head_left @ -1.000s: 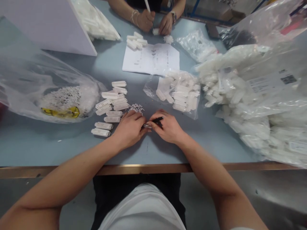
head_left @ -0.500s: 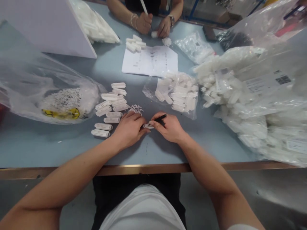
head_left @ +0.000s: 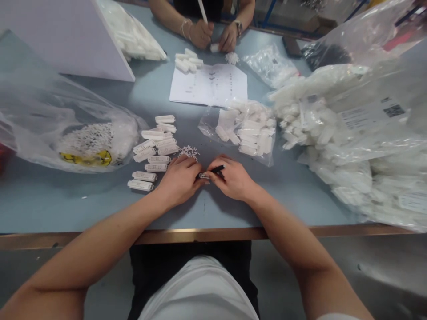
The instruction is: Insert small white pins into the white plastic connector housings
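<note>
My left hand (head_left: 180,178) rests on the blue-grey table (head_left: 66,200) with its fingers closed on a small white plastic strip (head_left: 203,176). My right hand (head_left: 233,178) is closed round a thin black tool (head_left: 216,169), whose tip meets the strip between both hands. Just left of my left hand lie several finished white strips (head_left: 153,149) in loose rows. A little heap of tiny white pieces (head_left: 189,151) sits right above my left hand.
A clear bag of white parts (head_left: 248,129) lies beyond my right hand. Big plastic bags stand at the left (head_left: 66,129) and right (head_left: 360,133). A printed sheet (head_left: 208,84) lies further back. Across the table another person's hands (head_left: 215,34) work on similar white pieces.
My right hand has turned the black tool slightly, bringing its tip down to the strip. My left hand has stayed put. The person opposite has shifted a white stick a little.
</note>
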The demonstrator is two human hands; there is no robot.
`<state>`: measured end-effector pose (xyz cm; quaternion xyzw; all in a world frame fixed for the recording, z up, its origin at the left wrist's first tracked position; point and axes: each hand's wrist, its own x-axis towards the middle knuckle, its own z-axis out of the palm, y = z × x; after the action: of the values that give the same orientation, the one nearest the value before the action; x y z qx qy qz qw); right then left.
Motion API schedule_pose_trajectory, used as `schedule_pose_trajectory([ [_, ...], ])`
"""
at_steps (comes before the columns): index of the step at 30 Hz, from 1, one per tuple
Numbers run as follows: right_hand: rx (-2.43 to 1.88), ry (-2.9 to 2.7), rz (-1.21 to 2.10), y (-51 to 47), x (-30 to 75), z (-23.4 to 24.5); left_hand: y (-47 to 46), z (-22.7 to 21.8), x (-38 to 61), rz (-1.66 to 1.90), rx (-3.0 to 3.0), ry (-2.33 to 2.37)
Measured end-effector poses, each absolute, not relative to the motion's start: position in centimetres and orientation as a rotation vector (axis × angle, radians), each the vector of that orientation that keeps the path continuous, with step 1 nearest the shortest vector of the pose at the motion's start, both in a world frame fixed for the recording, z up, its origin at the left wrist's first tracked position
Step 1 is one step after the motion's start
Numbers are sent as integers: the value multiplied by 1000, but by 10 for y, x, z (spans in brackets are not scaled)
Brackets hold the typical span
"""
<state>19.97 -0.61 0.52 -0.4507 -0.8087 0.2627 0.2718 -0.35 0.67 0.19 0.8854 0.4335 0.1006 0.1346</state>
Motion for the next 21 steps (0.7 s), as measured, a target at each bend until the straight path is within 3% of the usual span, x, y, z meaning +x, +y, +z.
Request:
schedule_pose_trajectory([
  [8, -1381, -1971, 863, -7, 203, 9, 7, 2, -3, 311, 2554, 1258],
  [21, -1275, -2155, 732, -8, 200, 7, 7, 3, -2, 275, 2543, 1267],
])
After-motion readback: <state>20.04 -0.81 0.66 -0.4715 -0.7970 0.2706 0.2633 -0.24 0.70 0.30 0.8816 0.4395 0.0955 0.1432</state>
